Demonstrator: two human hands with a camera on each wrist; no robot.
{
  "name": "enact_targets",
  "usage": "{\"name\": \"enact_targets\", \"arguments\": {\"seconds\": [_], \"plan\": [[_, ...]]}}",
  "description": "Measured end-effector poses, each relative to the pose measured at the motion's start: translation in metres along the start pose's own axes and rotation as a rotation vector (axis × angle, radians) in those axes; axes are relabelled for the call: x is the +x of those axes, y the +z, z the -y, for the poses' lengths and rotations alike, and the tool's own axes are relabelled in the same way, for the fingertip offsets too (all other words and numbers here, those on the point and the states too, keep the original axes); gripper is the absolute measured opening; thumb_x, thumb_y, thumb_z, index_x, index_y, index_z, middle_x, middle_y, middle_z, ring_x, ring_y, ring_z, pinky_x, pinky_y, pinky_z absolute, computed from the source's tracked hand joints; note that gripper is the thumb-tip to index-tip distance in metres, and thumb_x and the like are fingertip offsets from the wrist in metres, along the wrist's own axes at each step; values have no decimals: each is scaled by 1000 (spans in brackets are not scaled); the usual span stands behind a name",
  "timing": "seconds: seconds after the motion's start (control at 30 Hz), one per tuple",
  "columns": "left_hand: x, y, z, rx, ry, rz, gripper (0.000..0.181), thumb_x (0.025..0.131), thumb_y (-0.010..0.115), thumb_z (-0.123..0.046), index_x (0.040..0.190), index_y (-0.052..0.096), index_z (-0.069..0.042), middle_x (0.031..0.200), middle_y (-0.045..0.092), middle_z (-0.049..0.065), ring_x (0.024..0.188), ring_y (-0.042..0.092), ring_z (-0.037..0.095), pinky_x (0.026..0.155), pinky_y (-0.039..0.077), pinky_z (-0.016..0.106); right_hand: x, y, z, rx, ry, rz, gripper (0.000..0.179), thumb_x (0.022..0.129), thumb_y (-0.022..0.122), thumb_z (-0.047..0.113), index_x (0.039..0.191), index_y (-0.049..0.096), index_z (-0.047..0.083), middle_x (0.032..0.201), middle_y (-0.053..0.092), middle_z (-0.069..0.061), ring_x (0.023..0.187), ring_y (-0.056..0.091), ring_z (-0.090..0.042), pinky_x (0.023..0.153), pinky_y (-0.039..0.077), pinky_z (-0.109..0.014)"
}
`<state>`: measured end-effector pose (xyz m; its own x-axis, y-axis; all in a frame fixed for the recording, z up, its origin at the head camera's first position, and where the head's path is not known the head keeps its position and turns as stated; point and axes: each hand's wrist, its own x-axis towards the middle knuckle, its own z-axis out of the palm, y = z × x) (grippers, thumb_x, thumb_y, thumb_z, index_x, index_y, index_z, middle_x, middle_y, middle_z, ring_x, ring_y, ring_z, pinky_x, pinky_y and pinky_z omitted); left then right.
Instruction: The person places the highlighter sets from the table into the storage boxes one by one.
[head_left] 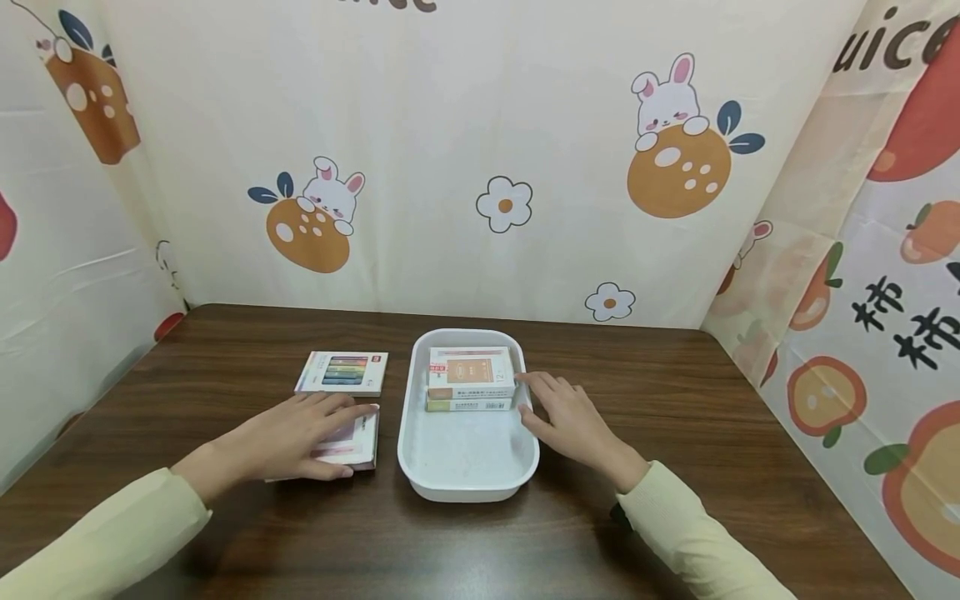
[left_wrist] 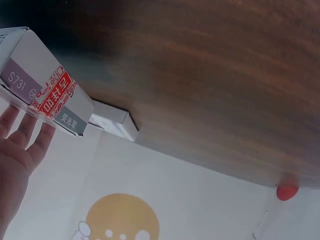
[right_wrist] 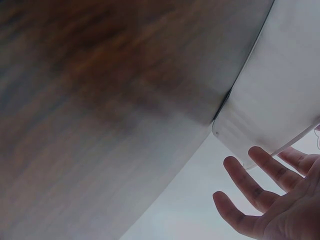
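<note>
My left hand (head_left: 300, 437) lies over a small white box (head_left: 358, 442) left of the tray, thumb along its near side and fingers stretched across it. The left wrist view shows this box's end (left_wrist: 47, 87) with a purple "S731" patch and a red label, fingers straight against one edge. My right hand (head_left: 573, 421) is at the right rim of a white plastic tray (head_left: 468, 492), fingers spread and holding nothing. Inside the tray's far half are stacked boxes: an upper one with an orange panel (head_left: 471, 371) and a lower one with a yellow-green strip (head_left: 468, 405).
A flat white box picturing a row of coloured sticks (head_left: 343, 372) lies behind my left hand. All stand on a dark wooden table (head_left: 637, 525). A patterned curtain (head_left: 420, 225) rises along the table's back edge and both sides.
</note>
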<state>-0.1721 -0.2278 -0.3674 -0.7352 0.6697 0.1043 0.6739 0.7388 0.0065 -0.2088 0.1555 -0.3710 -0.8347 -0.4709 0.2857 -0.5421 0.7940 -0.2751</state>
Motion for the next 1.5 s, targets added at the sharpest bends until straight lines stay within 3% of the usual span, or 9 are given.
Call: {"name": "enact_targets", "arguments": {"seconds": [0.53,0.77,0.9,1.07,1.27,1.5], "plan": [[11,-26,-3,68,45,-50,69,79,57,-60,134,44,-21,120,54,2,107,52,20,85,46,45,0,0,0,-3,-2,-6,43,89,51,32,128,50,14,126,55,-4,112,53,-26,85,42,-49],[19,-40,-7,63,15,-12,72,80,50,-65,137,39,-23,127,52,6,113,50,26,89,43,54,0,1,0,-8,-4,-5,43,89,51,32,128,50,14,126,55,-4,112,53,-26,85,42,-50],[24,-47,-10,86,18,-26,73,80,49,-66,138,38,-24,128,51,6,115,49,27,90,41,57,0,1,0,-14,-4,-6,43,89,51,32,128,50,14,127,55,-4,113,53,-26,86,42,-50],[33,-52,-16,112,50,-64,72,78,53,-64,136,40,-24,123,53,3,111,51,23,85,44,48,0,1,0,-17,-6,-9,43,89,51,32,128,50,14,126,55,-4,113,53,-26,86,42,-50],[43,-56,-25,98,51,-34,72,78,53,-64,136,41,-24,122,54,5,109,52,25,90,42,47,1,2,-2,-10,-1,-4,44,89,51,33,128,50,15,127,54,-4,113,52,-26,86,42,-50],[57,-56,-36,108,98,-34,70,80,51,-64,135,42,-21,119,54,4,105,52,24,87,44,44,1,2,-2,-10,3,-5,43,88,51,33,128,50,15,127,54,-4,113,52,-27,87,41,-50]]}}
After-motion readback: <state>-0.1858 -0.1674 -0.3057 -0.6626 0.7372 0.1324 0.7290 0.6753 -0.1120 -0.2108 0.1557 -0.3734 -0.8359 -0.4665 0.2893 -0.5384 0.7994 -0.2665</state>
